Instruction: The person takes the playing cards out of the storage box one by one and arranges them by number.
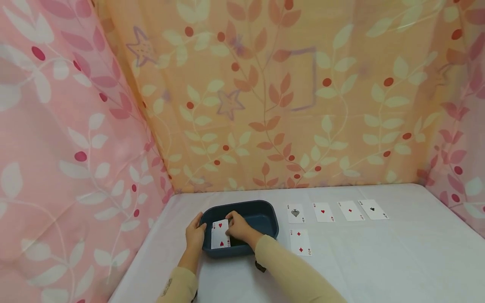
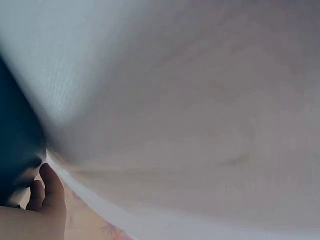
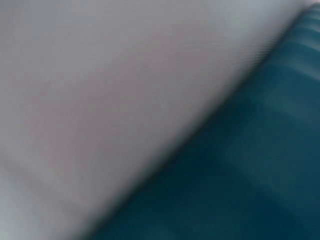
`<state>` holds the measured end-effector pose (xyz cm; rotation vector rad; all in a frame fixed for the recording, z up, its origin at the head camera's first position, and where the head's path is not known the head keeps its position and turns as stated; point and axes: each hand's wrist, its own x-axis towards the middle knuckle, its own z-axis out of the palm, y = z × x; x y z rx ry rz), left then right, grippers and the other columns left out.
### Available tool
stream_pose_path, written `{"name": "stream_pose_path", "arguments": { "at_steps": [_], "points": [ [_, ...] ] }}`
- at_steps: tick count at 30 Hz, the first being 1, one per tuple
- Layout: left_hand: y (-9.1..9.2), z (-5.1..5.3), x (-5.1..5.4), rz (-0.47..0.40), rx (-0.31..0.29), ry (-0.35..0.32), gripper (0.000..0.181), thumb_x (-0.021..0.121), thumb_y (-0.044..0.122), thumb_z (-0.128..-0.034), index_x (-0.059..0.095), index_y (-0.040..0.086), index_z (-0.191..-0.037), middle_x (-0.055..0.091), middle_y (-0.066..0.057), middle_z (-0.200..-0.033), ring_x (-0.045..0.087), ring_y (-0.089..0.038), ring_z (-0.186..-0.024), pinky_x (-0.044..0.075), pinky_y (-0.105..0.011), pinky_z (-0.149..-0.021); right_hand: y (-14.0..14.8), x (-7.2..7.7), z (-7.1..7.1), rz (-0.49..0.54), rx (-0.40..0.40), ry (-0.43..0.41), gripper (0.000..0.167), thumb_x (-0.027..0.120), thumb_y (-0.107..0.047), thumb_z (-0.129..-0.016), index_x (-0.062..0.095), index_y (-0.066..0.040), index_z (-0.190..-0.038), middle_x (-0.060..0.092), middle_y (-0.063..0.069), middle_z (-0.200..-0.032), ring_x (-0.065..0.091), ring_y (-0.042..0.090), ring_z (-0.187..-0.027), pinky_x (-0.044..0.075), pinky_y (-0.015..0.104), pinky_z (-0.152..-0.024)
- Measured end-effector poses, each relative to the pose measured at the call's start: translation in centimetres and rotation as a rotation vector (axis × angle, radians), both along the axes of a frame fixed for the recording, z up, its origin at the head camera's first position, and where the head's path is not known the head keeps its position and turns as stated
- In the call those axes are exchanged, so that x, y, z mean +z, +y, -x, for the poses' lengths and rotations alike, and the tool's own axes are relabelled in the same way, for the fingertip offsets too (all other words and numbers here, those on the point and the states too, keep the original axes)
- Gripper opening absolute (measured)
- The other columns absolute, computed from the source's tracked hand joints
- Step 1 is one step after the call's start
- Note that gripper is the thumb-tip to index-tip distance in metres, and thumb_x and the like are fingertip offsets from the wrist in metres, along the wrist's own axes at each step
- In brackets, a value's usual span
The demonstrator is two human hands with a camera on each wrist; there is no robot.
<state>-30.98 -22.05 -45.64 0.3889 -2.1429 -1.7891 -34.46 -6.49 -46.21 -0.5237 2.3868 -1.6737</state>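
Note:
A dark blue rectangular bin (image 1: 268, 214) stands on the table, its wall (image 3: 240, 185) filling much of the right wrist view. My left hand (image 1: 195, 236) grips the bin's left rim, thumb on the inner side; the left wrist view catches its fingers (image 2: 52, 192) against the blue wall. Inside the bin's left part is a two of hearts playing card (image 1: 219, 235), face up, with another card edge peeking out beside it. My right hand (image 1: 240, 229) reaches over the bin and pinches the card's right edge. Its fingers do not show in the right wrist view.
Right of the bin, a row of face-up aces lies on the white cloth: spades (image 1: 295, 213), hearts (image 1: 323, 212), diamonds (image 1: 350, 211) and clubs (image 1: 373, 209). Below the ace of spades lies a two of diamonds (image 1: 300, 243). Patterned curtains (image 1: 265, 105) enclose the table's back and sides.

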Motion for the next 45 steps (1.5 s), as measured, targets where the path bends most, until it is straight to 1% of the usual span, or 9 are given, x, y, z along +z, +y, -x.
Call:
{"name": "stream_pose_path", "arguments": {
  "at_steps": [2,5,10,14,17,24,29,34,45],
  "points": [
    [0.0,-0.1,-0.1,0.010,0.007,0.001,0.046,0.046,-0.008,-0.0951,0.042,-0.009,-0.141,0.040,-0.026,-0.144,0.034,-0.039,-0.137,0.026,-0.049,-0.113,0.3,0.1,-0.2,0.096,-0.006,-0.022,0.042,0.066,0.018,-0.077,0.052,0.005,-0.114,0.048,0.004,-0.069,0.046,0.015,-0.056,0.045,0.025,-0.046],
    [0.1,-0.2,-0.2,0.028,0.009,0.001,0.046,0.046,-0.008,-0.0948,0.042,-0.009,-0.141,0.040,-0.026,-0.143,0.034,-0.040,-0.137,0.026,-0.049,-0.113,0.7,0.3,-0.3,0.184,-0.012,-0.037,0.045,0.065,0.018,-0.079,0.052,0.007,-0.121,0.050,0.004,-0.070,0.051,0.014,-0.057,0.052,0.027,-0.046],
    [0.1,-0.1,-0.2,0.057,0.001,-0.001,0.047,0.047,-0.009,-0.0947,0.042,-0.009,-0.141,0.040,-0.026,-0.143,0.034,-0.039,-0.137,0.028,-0.050,-0.112,2.3,1.4,-0.6,0.250,-0.030,-0.083,0.050,0.066,0.014,-0.081,0.050,0.009,-0.128,0.055,0.006,-0.074,0.057,0.015,-0.058,0.056,0.030,-0.052],
    [-0.2,0.1,-0.4,0.095,0.004,0.015,0.046,0.048,-0.010,-0.0937,0.043,-0.009,-0.140,0.042,-0.027,-0.142,0.036,-0.041,-0.135,0.029,-0.051,-0.111,4.2,2.6,-1.3,0.250,-0.049,-0.114,0.053,0.067,0.011,-0.082,0.048,0.009,-0.132,0.057,0.007,-0.076,0.058,0.016,-0.059,0.058,0.032,-0.056],
    [-0.4,0.2,-0.7,0.107,0.009,0.036,0.046,0.050,-0.011,-0.0920,0.044,-0.011,-0.138,0.043,-0.028,-0.140,0.037,-0.041,-0.134,0.029,-0.051,-0.111,5.5,3.2,-1.6,0.254,-0.067,-0.134,0.055,0.067,0.010,-0.082,0.047,0.009,-0.134,0.056,0.006,-0.076,0.057,0.015,-0.060,0.058,0.031,-0.055],
    [-0.3,0.1,-0.2,0.081,0.003,0.024,0.047,0.048,-0.010,-0.0932,0.043,-0.010,-0.140,0.041,-0.027,-0.143,0.034,-0.040,-0.137,0.028,-0.049,-0.112,7.6,4.6,-2.9,0.226,-0.099,-0.141,0.057,0.068,0.009,-0.082,0.047,0.008,-0.135,0.057,0.007,-0.077,0.058,0.015,-0.060,0.058,0.031,-0.056],
    [-0.1,0.0,-0.1,0.077,-0.006,0.016,0.047,0.047,-0.010,-0.0936,0.041,-0.010,-0.140,0.039,-0.028,-0.143,0.033,-0.040,-0.137,0.028,-0.049,-0.112,9.2,4.9,-3.6,0.209,-0.121,-0.153,0.057,0.068,0.008,-0.083,0.048,0.007,-0.136,0.056,0.008,-0.078,0.059,0.016,-0.062,0.059,0.031,-0.059],
    [-0.1,0.0,-0.4,0.070,-0.005,0.022,0.047,0.047,-0.009,-0.0940,0.042,-0.010,-0.141,0.040,-0.027,-0.143,0.033,-0.040,-0.137,0.028,-0.050,-0.112,10.6,5.1,-3.9,0.205,-0.144,-0.164,0.056,0.067,0.007,-0.084,0.048,0.005,-0.137,0.057,0.008,-0.079,0.060,0.017,-0.066,0.059,0.031,-0.061],
    [-0.3,0.2,-0.5,0.092,-0.008,0.019,0.047,0.048,-0.009,-0.0935,0.042,-0.010,-0.140,0.039,-0.027,-0.144,0.032,-0.040,-0.138,0.026,-0.049,-0.113,13.4,5.4,-5.0,0.174,-0.231,-0.187,0.054,0.069,0.005,-0.085,0.052,-0.001,-0.136,0.058,0.010,-0.081,0.060,0.019,-0.066,0.059,0.032,-0.062]
  ]
}}
